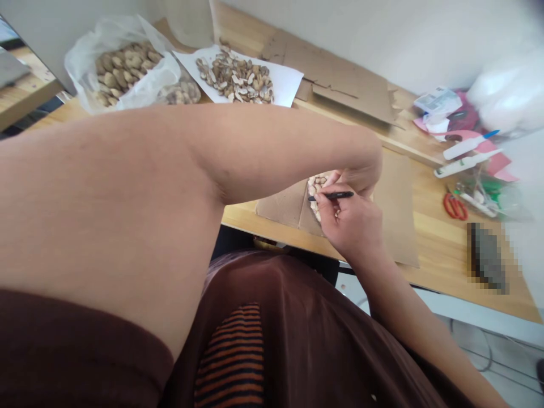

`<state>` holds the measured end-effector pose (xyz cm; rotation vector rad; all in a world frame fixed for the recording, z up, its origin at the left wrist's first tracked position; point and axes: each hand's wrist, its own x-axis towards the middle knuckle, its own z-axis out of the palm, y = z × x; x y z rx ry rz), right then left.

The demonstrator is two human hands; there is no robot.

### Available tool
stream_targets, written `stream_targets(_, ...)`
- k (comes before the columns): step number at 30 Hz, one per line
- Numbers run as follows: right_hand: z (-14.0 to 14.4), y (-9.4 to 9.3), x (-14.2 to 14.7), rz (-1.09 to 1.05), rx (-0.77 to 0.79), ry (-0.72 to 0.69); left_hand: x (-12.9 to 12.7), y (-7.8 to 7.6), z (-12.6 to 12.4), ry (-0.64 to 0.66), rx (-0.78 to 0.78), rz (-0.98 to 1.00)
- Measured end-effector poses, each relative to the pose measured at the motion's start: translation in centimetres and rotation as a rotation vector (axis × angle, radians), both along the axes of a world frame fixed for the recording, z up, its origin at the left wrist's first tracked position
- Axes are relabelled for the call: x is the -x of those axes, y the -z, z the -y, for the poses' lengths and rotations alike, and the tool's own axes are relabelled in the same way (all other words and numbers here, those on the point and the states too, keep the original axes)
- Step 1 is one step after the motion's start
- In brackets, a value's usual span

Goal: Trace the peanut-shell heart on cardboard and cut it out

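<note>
Right hand (pixel 351 224): grip pinched on a black pen (pixel 330 196), held nearly level, tip pointing left over a small cluster of shells.
Left hand (pixel 361 170): mostly hidden behind its own wrist and forearm; fingers curl down at the shell cluster, but whether the grip is spread or pressed together I cannot tell.
Shell cluster (pixel 317 190): pale nutshell pieces packed side by side on a cardboard sheet (pixel 395 204), between the two hands; only its left edge shows.
Cardboard sheet: lies flat near the front edge of the wooden tabletop (pixel 442 243), under both hands.
Plastic bag (pixel 123 68): thin, white, open at the top, far left of the tabletop; holds whole brown nuts in the shell.
Second bag (pixel 181 92): clear, just beside the first, with smaller pale pieces inside; contents blurred.
White paper sheet (pixel 283 76): spread flat right of the bags, carries a loose heap of broken shell halves (pixel 236 76).
Flat cardboard (pixel 340 79): larger sheets at the back, against the wall.
Right end of tabletop: red-handled scissors (pixel 455 206), white tube-shaped tools (pixel 465 164), pink clutter behind them, soft and hard to read.
Left forearm (pixel 255 150): crosses the view, blocking the middle of the tabletop.
</note>
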<state>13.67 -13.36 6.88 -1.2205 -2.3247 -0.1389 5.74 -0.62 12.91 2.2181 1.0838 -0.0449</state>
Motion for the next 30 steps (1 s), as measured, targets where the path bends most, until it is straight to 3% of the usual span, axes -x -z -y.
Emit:
stream_targets(3,0.4,0.0,-0.3,0.005,0.006,-0.009,0.1,0.1,-0.1,0.214,0.121,-0.210)
stream_targets(7,0.9,0.0,-0.8,-0.005,0.036,-0.006,0.2,-0.3,0.5,0.315,0.139,-0.299)
stream_targets(30,3.8,0.2,-4.0,-0.059,-0.016,-0.050,0.2,-0.6,1.8,0.268,0.103,-0.314)
